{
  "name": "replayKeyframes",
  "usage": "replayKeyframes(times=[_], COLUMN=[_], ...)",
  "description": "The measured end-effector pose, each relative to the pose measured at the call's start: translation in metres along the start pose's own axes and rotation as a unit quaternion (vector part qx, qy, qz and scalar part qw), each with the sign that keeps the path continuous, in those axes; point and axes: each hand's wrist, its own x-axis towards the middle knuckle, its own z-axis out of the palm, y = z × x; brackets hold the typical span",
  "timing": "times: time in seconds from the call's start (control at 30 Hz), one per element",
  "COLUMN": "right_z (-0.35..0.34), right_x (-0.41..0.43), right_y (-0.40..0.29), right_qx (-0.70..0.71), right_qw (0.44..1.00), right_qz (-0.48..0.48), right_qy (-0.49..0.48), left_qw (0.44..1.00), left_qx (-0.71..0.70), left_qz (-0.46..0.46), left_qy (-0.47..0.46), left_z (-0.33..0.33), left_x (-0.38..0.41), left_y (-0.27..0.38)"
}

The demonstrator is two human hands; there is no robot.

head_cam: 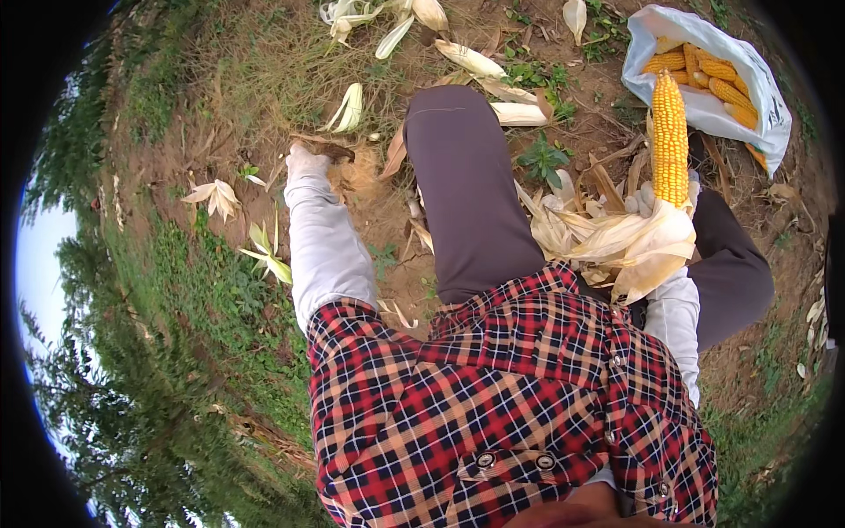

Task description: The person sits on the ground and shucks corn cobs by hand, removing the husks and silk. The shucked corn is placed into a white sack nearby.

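My right hand (639, 200), in a pale glove, grips a yellow corn ear (671, 142) near its base, and the ear stands upright. Peeled-back dry husks (627, 237) hang around that base and cover part of the hand. Off to the left, my left hand (306, 162), also gloved, is closed on a brown dry husk piece (338, 153). A tuft of tan corn silk (356, 177) trails just beside it, low over the soil. Past my right hand lies a white plastic sack (771, 132), its mouth gaping, with several husked yellow ears (719, 69) inside.
Unhusked corn ears (470, 59) and a pale husked-over ear (520, 114) lie on the soil ahead. Loose husks (214, 197) and green husk leaves (265, 254) are scattered at left. A small green weed (544, 158) grows beside my bent knee (455, 132).
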Motion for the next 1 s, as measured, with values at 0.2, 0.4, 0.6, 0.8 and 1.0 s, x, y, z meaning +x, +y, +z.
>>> replayKeyframes(times=[0.2,0.4,0.6,0.8,1.0], right_z=[0.003,0.005,0.003,0.002,0.004], right_x=[0.007,0.005,0.001,0.000,0.001], right_y=[-0.002,0.001,-0.009,-0.007,-0.007], right_qx=[-0.028,-0.033,-0.050,-0.047,-0.055], right_qw=[0.999,0.999,0.998,0.998,0.998], right_qz=[0.031,0.029,0.037,0.034,0.036], right_qy=[0.005,0.022,0.019,0.022,0.019], left_qw=[0.997,0.901,0.988,0.991,0.935], left_qx=[-0.059,-0.387,-0.140,-0.095,-0.297], left_qz=[-0.053,-0.021,-0.020,-0.017,-0.004], left_qy=[0.015,-0.196,-0.055,-0.094,-0.196], left_z=[0.029,0.054,0.055,0.023,0.051], left_x=[-0.001,0.009,-0.018,-0.041,-0.020], left_y=[-0.048,-0.066,-0.048,-0.018,-0.045])
